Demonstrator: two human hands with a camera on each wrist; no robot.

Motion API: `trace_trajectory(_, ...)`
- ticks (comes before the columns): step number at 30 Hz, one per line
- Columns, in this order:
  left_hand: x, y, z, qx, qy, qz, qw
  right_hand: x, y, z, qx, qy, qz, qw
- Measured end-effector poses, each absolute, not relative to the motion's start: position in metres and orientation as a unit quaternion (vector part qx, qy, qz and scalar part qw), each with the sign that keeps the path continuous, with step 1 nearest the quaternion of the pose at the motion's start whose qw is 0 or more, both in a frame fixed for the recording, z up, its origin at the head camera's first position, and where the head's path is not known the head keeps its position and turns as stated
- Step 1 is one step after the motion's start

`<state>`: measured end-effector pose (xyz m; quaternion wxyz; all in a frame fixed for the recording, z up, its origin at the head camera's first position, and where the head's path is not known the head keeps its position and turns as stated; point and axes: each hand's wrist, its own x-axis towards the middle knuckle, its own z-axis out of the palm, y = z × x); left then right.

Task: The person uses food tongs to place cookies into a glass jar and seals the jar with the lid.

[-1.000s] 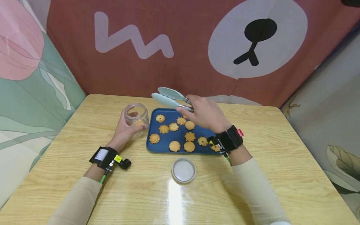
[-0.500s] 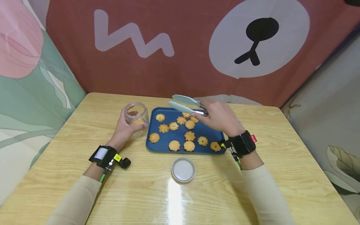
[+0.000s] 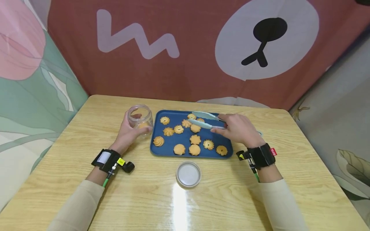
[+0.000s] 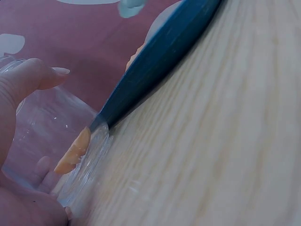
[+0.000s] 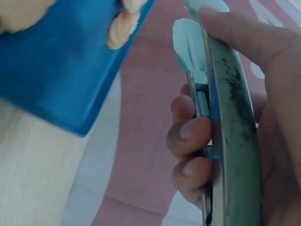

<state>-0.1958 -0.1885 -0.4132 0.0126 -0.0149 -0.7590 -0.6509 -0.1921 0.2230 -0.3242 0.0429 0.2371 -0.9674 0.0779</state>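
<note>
My left hand (image 3: pixel 128 131) grips a clear jar (image 3: pixel 140 117) standing at the left end of the blue tray (image 3: pixel 173 112). One cookie (image 4: pixel 75 150) lies at the jar's bottom in the left wrist view. In my right hand (image 3: pixel 238 128) is a pair of tongs (image 5: pixel 235 136) with pale mint tips, thumb on one arm and fingers curled round the other. The tong tips are spread apart over the back middle of the tray, overlapping several cookies there, with nothing between them. More cookies, such as a swirled one (image 3: pixel 158 141) and a round one (image 3: pixel 179 149), are scattered across the tray.
A round lid (image 3: pixel 188 175) lies on the wooden table (image 3: pixel 138 199) in front of the tray. Behind the table hangs a red-brown cloth (image 3: pixel 196 77) with a cartoon face.
My right hand has moved right and down with the tongs, bringing their tips from behind the tray to over its cookies. My left hand and the jar stay in place.
</note>
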Motion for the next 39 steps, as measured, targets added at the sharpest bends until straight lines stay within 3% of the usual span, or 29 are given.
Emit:
trace_trajectory(8,-0.197,-0.189,-0.413,-0.012,-0.758,-0.652,0.009,-0.19,0.232,-0.334,0.214,-0.975,0.061,-0.008)
trace_trajectory(24,-0.197,-0.188,-0.414,-0.015,-0.762,-0.647,0.017,-0.195,0.239,-0.348,0.229,-0.967,0.106,-0.04)
trace_trajectory(39,-0.198,-0.188,-0.415,-0.013,-0.766,-0.643,0.017,-0.194,0.241,-0.344,0.25,-0.965,0.072,0.008)
